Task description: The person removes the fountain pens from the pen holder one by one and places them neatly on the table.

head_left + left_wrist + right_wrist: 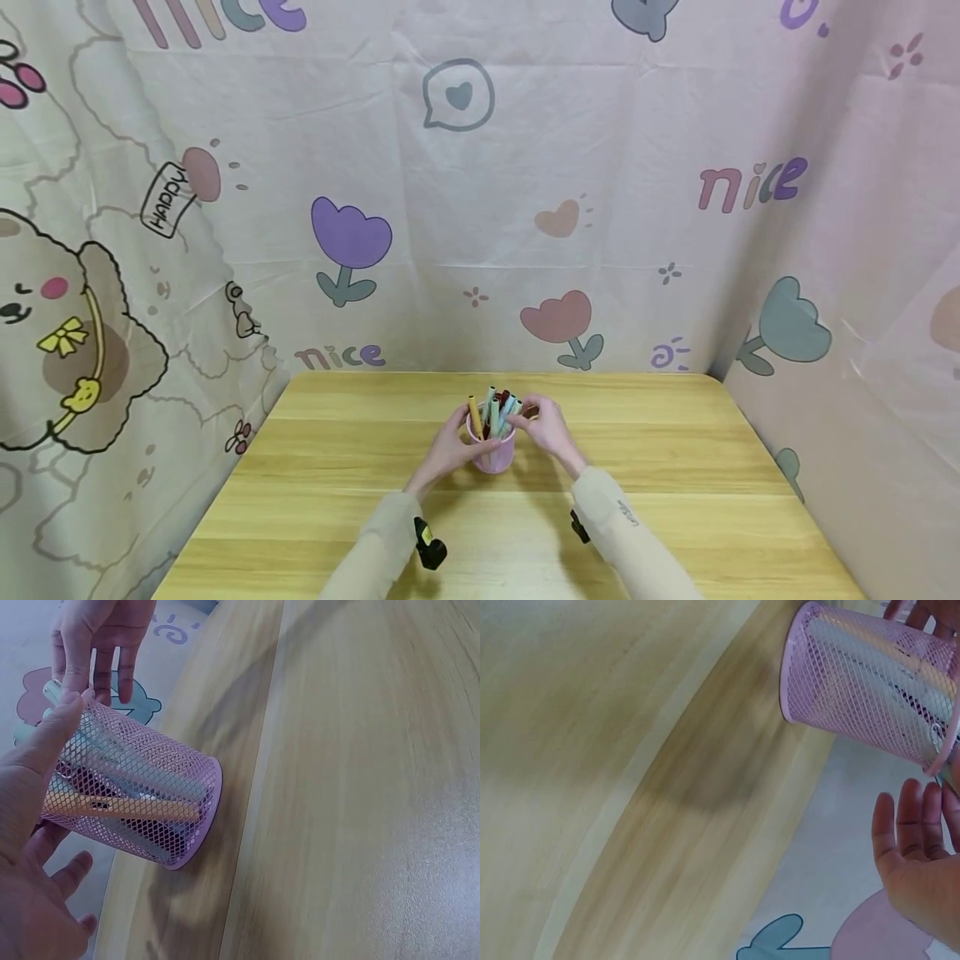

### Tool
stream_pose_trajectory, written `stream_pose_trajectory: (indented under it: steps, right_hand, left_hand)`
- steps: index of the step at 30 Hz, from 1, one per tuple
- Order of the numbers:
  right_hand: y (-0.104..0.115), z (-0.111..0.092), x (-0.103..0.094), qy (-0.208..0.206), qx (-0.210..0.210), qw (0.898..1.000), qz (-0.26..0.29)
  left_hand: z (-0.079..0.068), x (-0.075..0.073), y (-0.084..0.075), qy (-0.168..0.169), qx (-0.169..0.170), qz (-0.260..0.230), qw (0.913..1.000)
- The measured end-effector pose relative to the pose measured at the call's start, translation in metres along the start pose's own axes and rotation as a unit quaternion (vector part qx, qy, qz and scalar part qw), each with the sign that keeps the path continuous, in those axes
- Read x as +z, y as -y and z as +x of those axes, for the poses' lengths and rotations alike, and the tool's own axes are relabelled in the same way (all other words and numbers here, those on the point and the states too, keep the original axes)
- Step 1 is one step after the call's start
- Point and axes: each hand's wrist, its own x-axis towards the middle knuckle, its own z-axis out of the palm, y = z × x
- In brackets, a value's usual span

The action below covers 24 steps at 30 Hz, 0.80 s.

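Observation:
A pink mesh pen holder [492,458] stands upright on the table, filled with several pens. An orange pen [476,417] leans at its left side, with pale green and light blue pens [506,412] beside it. My left hand [455,446] grips the holder near its rim, thumb across the front and fingers round the far left side. At the opposite side of the rim, my right hand [546,427] has its thumb and index finger at a pale green pen [52,691]. The other fingers [910,817] of that hand extend away from the mesh.
The wooden table [337,467] runs to a printed cloth backdrop [480,208] behind it. More printed cloth hangs on the left and right. Small black devices [430,546] sit at both wrists.

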Motion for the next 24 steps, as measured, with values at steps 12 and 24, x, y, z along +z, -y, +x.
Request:
stream_pose_trajectory:
  steps: [12, 24]
  right_hand:
    - [0.002, -0.007, -0.015, -0.010, -0.030, 0.999, 0.018]
    - [0.006, -0.009, -0.045, -0.039, -0.085, 0.986, 0.137]
  left_hand:
    - [-0.005, 0.002, 0.001, 0.007, 0.003, 0.023, 0.9997]
    - [-0.013, -0.001, 0.000, 0.008, 0.009, 0.026, 0.9996]
